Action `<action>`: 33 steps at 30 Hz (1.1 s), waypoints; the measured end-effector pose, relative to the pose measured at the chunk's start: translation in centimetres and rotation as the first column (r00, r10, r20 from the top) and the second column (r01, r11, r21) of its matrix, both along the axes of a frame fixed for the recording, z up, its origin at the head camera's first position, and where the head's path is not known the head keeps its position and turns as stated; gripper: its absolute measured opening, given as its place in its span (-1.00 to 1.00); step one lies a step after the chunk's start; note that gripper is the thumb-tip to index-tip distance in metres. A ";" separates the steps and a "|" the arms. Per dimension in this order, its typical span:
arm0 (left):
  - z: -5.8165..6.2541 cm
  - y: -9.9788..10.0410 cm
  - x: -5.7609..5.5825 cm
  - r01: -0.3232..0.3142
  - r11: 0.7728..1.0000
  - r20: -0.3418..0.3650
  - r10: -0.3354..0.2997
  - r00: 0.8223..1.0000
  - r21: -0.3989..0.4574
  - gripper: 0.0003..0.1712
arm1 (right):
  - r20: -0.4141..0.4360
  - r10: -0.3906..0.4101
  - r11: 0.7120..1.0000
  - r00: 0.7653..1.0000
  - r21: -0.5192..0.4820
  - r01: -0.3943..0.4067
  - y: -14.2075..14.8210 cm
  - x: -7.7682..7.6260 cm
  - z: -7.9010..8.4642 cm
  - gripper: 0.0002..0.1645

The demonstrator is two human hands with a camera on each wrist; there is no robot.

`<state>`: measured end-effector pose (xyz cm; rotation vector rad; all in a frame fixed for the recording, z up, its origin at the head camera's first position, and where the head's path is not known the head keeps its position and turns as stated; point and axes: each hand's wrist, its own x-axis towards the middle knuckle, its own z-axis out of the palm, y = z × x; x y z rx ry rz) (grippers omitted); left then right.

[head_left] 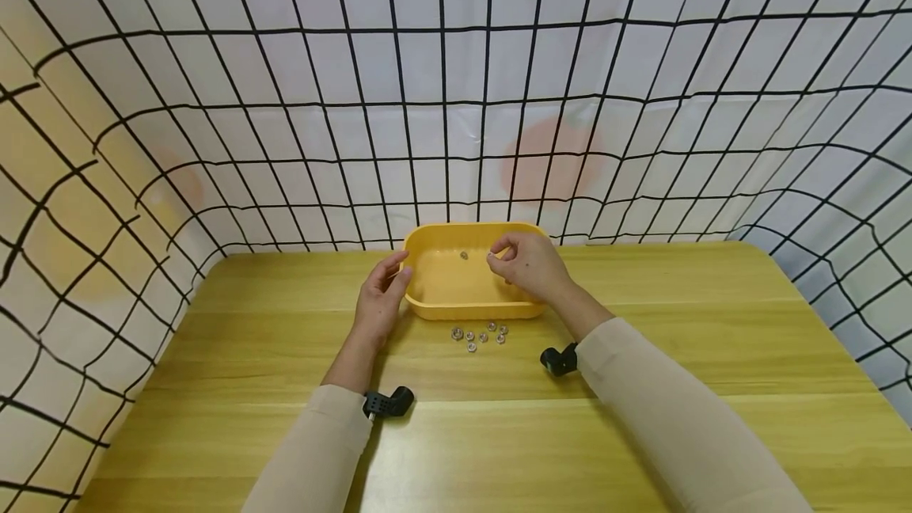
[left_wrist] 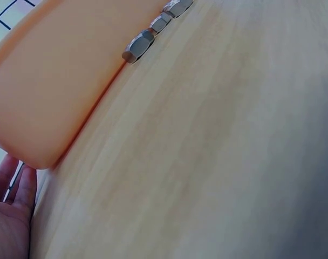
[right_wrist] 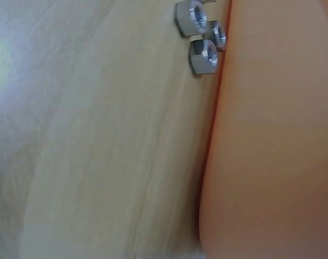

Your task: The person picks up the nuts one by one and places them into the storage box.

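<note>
A yellow tray (head_left: 470, 312) lies on the table in the head view. My left hand (head_left: 379, 299) rests against its left end with the fingers fairly straight; in the left wrist view its fingers (left_wrist: 25, 189) touch the tray's end wall. Over the tray's right part, my right hand (head_left: 530, 264) pinches a small nut between thumb and fingertips, mostly hidden by them. One metal nut (head_left: 464, 255) lies inside the tray. Several loose hex nuts (head_left: 471, 336) lie on the table along the tray's near side. The right wrist view shows nuts (right_wrist: 203, 56) close to the tray wall, but not the right hand.
The wooden table (head_left: 470, 434) reaches out on both sides and in front of the tray. A black wire grid (head_left: 442, 93) with pale cloth behind it stands along the back and sides. Both wrists carry small black cameras (head_left: 390, 402).
</note>
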<state>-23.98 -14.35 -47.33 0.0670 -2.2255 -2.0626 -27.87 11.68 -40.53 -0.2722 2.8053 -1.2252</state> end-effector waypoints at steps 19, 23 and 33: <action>-0.1 0.3 0.1 -0.020 1.000 -0.028 0.019 0.999 -0.024 -0.50 | -0.013 0.001 1.000 1.000 0.028 -0.001 0.0 0.0 -0.7 -0.77; 0.0 0.3 0.2 -0.008 1.000 -0.013 0.008 1.000 -0.006 -0.52 | 0.004 -0.004 1.000 1.000 0.028 0.004 -0.1 0.1 -0.5 -0.75; 0.2 0.2 0.2 -0.013 1.000 0.008 0.014 1.000 -0.015 -0.53 | 0.021 -0.020 1.000 1.000 0.018 0.019 -0.1 0.0 -0.5 -0.73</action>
